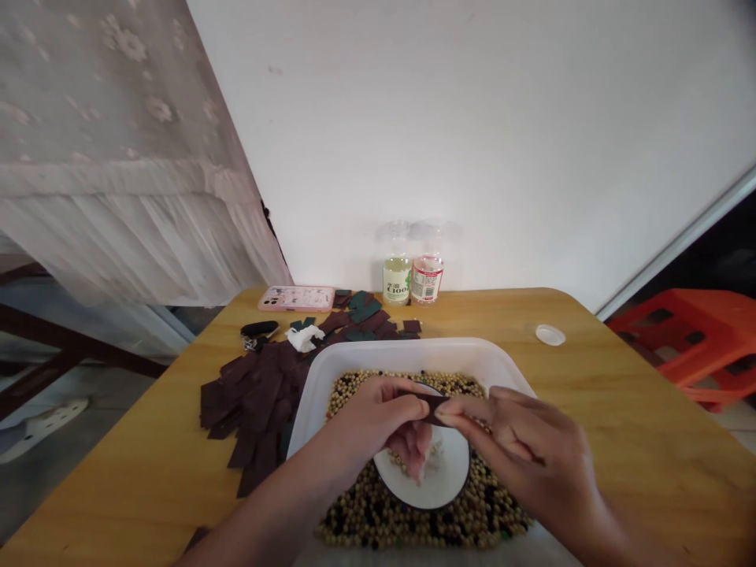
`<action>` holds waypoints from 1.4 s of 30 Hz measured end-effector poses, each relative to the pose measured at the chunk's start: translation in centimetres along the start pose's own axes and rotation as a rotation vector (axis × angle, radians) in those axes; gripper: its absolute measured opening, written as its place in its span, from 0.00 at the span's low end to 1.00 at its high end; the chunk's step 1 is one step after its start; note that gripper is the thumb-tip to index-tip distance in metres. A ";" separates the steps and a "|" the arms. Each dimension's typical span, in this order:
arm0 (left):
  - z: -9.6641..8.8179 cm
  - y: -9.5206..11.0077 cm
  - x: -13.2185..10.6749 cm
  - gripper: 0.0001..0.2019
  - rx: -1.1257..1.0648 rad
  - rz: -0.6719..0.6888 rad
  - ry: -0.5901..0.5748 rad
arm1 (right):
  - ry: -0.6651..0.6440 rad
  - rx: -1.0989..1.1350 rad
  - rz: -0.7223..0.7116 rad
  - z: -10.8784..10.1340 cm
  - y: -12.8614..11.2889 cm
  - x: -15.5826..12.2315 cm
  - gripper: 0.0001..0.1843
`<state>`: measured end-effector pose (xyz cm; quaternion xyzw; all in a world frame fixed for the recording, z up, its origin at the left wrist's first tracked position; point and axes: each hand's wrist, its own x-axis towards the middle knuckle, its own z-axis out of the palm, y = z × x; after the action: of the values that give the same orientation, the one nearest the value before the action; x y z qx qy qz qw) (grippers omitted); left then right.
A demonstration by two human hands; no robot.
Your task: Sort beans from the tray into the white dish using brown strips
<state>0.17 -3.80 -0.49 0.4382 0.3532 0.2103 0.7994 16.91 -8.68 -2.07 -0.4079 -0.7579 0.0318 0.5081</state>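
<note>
- Your left hand (369, 417) and your right hand (520, 445) hover over a white tray (407, 354), with your forearms coming in from the lower corners of the view.
- A dark brown strip (431, 407) is stretched between your hands, just above a white bowl (442, 488). The strip is the thing in hand, and it stays off the bowl.
- Your left fingers (410, 407) are closed on one end of the strip, with the hand turned inward and the lower fingers curling down toward the bowl.
- Your right fingers (454, 411) pinch the other end, with the hand angled in from the right and the knuckles on top.
- The bowl sits in the tray, bedded in a mix of pale and black beans (378, 512).
- On the far left of the worktop (135, 465), behind the tray, you have more dark brown strips (257, 402), and beyond them are dark green strips (360, 311).
- Beside those lie a crumpled white tissue (304, 339) and a black key fob (258, 329).
- A phone in a pink case (295, 298) lies near the far edge.
- Two clear plastic bottles stand against the white wall (472, 118). The left bottle (396, 272) has a pale label reading "水溶 C100". The right bottle (426, 277) has a red and white label, and its small print is too blurred to read.
- A white lid (550, 335) lies to the right of the tray.
</note>
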 end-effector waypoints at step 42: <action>0.4 0.1 -0.2 0.06 -0.037 0.032 0.010 | 0.056 -0.018 0.059 0.3 0.1 -0.4 0.15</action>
<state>0.34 -4.10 -0.23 0.4278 0.3463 0.2318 0.8021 16.77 -8.79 -2.55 -0.4351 -0.7314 0.0285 0.5244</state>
